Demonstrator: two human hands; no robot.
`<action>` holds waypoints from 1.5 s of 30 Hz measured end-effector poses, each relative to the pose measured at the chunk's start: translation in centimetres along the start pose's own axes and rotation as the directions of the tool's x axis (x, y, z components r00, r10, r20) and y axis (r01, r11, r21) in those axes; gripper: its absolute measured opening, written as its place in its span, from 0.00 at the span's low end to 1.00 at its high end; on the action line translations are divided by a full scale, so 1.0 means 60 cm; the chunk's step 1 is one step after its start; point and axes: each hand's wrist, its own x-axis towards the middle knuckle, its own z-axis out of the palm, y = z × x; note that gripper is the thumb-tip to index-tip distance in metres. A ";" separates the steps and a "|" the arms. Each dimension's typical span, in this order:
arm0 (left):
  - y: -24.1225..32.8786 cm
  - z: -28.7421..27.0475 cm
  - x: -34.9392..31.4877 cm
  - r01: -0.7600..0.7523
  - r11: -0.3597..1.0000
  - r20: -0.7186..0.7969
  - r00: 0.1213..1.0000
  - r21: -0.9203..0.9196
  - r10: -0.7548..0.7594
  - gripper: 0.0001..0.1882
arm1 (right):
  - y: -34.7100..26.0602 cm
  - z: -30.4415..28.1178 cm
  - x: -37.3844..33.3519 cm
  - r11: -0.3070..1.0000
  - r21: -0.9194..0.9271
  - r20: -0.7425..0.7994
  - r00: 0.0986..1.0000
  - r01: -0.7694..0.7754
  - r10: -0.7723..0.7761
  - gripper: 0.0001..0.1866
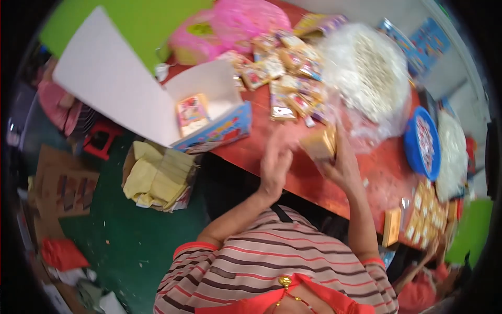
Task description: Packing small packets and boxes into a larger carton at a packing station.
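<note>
My right hand (343, 162) grips a small yellow-gold packet (320, 144), or a short stack of them, above the red table. My left hand (276, 165) is just left of it, apart from the packet; its fingers are stretched out, blurred by motion, and nothing shows in them. Beyond both hands lies a heap of small wrapped packets (298, 94). Left of the heap stands a blue printed box (222, 128) with its white lid (112, 78) raised. Inside that box rests a colourful wrapped packet (193, 115).
A clear plastic bag of small white pieces (374, 73) sits at the back right, near a blue basin (422, 144). Pink plastic bags (235, 26) lie at the far edge. A carton with yellow paper (159, 175) stands on the floor. Other people (423, 285) sit nearby.
</note>
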 end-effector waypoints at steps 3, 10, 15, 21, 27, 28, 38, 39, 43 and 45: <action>0.065 -0.054 -0.023 -0.478 0.787 0.169 0.877 0.389 0.449 0.25 | 0.004 0.030 -0.010 0.950 -0.305 0.078 0.996 0.074 -0.053 0.50; 0.237 -0.199 0.019 -0.376 0.048 0.328 0.857 0.925 0.398 0.22 | -0.003 -0.014 0.059 0.994 0.080 0.231 0.972 -0.070 0.050 0.53; 0.227 -0.234 0.036 -0.403 -0.176 0.439 0.846 0.898 0.303 0.17 | -0.206 -0.084 0.189 0.906 0.422 0.263 0.961 -0.040 -0.080 0.51; 0.217 -0.249 0.047 -0.477 -0.110 0.487 0.823 0.872 0.293 0.12 | -0.338 0.012 0.307 0.833 -0.103 0.448 0.773 0.544 -0.450 0.42; 0.223 -0.254 0.034 -0.515 -0.033 0.508 0.829 0.856 0.236 0.13 | -0.333 0.161 0.354 0.677 -0.491 0.553 0.796 0.549 -0.245 0.26; 0.224 -0.254 0.033 -0.519 -0.035 0.512 0.827 0.854 0.231 0.13 | -0.325 0.179 0.357 0.628 -0.504 0.577 0.772 0.593 -0.265 0.24; 0.221 -0.251 0.046 -0.620 0.069 0.602 0.779 0.782 0.177 0.12 | -0.340 0.227 0.369 0.721 -0.541 0.610 0.792 0.434 -0.018 0.21; 0.220 -0.250 0.048 -0.625 0.091 0.606 0.777 0.775 0.171 0.13 | -0.344 0.229 0.369 0.691 -0.546 0.629 0.777 0.474 -0.036 0.20; 0.220 -0.255 0.047 -0.612 0.053 0.607 0.790 0.789 0.086 0.19 | -0.372 0.252 0.371 0.544 -0.524 0.722 0.681 0.655 -0.125 0.18; 0.220 -0.267 0.046 -0.609 0.054 0.605 0.793 0.791 0.076 0.20 | -0.389 0.275 0.374 0.599 -0.487 0.732 0.672 0.636 -0.118 0.17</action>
